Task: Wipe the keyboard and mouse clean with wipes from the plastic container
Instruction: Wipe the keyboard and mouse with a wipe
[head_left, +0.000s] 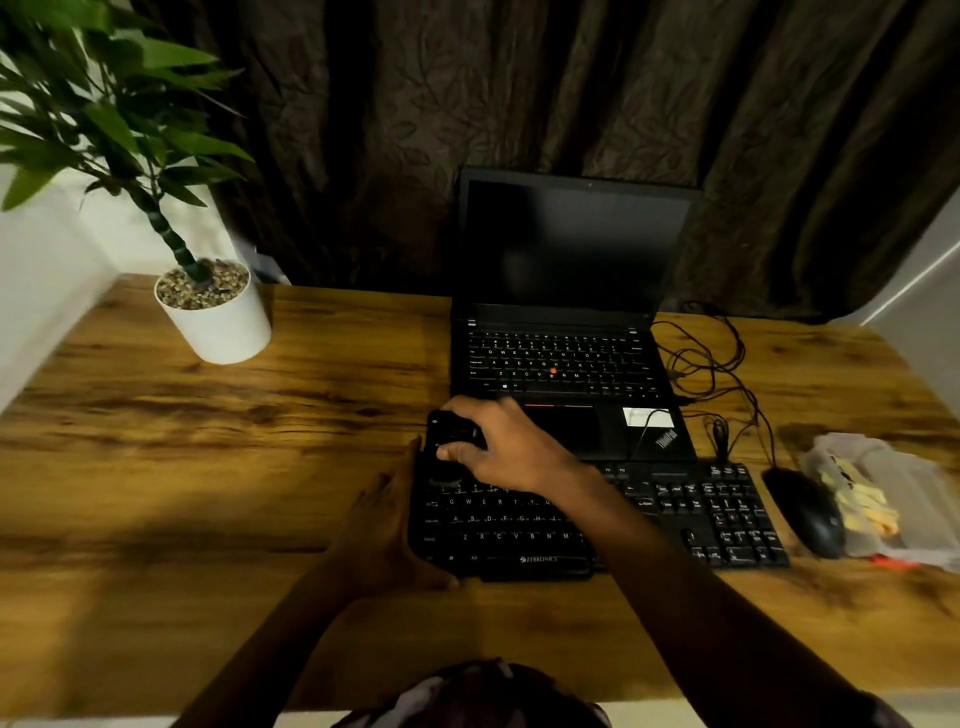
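A black keyboard (717, 514) lies on the wooden desk in front of an open laptop. My right hand (498, 447) reaches across to the keyboard's far left corner, fingers curled round a dark crumpled wad (451, 432) that rests on that corner; what the wad is stays unclear. My left hand (384, 525) lies with fairly straight fingers against the keyboard's left edge, thumb at the front corner. A black mouse (808, 512) sits just right of the keyboard. Beside it stands a clear plastic container (893, 478) holding yellowish wipes.
The black laptop (566, 364), screen dark, stands behind the keyboard. Tangled cables (717, 364) run along its right side. A white pot with a green plant (218, 322) stands at the desk's back left. A dark curtain hangs behind the desk (208, 467).
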